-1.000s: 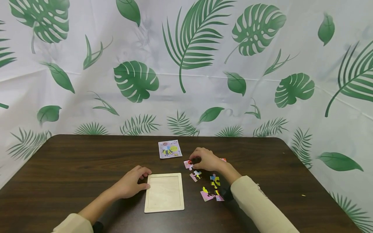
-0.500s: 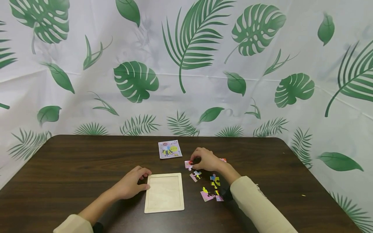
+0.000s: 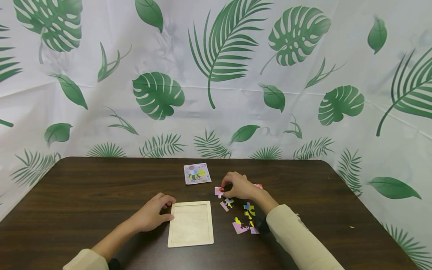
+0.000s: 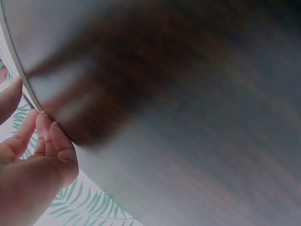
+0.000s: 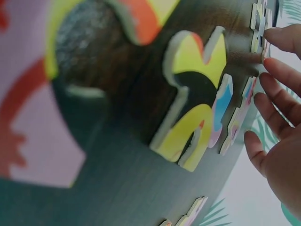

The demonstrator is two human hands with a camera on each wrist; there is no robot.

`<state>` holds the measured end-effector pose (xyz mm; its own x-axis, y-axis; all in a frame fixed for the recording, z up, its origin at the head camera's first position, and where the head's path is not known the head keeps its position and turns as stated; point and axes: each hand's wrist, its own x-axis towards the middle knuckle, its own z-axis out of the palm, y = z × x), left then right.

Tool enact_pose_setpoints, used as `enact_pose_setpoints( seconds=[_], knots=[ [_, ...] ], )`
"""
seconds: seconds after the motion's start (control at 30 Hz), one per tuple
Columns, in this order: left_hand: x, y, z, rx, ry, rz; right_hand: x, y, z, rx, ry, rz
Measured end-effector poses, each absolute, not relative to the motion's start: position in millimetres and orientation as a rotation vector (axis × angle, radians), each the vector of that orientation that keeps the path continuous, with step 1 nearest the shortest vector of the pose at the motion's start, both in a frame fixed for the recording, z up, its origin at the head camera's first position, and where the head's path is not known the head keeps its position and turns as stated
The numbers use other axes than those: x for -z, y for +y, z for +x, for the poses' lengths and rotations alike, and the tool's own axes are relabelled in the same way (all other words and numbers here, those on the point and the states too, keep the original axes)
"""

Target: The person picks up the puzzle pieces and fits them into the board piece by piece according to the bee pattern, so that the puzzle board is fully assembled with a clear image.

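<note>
My left hand (image 3: 153, 213) rests at the left side of a shallow wooden puzzle tray (image 3: 190, 244), thumb on its left rim and index finger by the far corner. In the left wrist view, fingertips of my left hand (image 4: 40, 155) touch the thin tray edge. Beyond the tray to the right, my right hand (image 3: 239, 185) pinches the right end of a pink and red puzzle piece (image 3: 218, 191), which lies at the table surface. In the right wrist view, thumb and index finger of my right hand (image 5: 284, 84) meet at a piece's edge, partly hidden.
Other puzzle pieces lie near the right forearm: a pink and yellow one (image 3: 239, 227), a yellow and black one (image 3: 249, 210) and a pink and blue one (image 3: 227, 204). A red-edged piece (image 3: 258, 186) shows behind the wrist. The bee picture card (image 3: 197, 174) lies farther back.
My right hand and the pink and red piece have shifted slightly to the right. My left hand and the tray stay in place.
</note>
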<state>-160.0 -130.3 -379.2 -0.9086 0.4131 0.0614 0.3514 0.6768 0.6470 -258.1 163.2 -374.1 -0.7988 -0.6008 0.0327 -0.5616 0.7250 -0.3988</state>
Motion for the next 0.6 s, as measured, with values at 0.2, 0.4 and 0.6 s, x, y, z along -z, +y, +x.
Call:
enact_pose_setpoints(
  seconds=[0.2, 0.4, 0.6],
  knots=[
    [379.2, -130.9, -161.0, -1.044, 2.792, 0.668, 373.8, 163.1, -257.2, 0.600, 2.843, -0.947],
    [378.6, -131.0, -160.9, -1.047, 2.788, 0.656, 374.8, 164.2, -257.5, 0.634, 2.845, -0.951],
    [378.8, -130.9, -161.1, -1.049, 2.786, 0.625, 372.1, 164.2, -257.3, 0.699, 2.816, -0.956]
  ],
)
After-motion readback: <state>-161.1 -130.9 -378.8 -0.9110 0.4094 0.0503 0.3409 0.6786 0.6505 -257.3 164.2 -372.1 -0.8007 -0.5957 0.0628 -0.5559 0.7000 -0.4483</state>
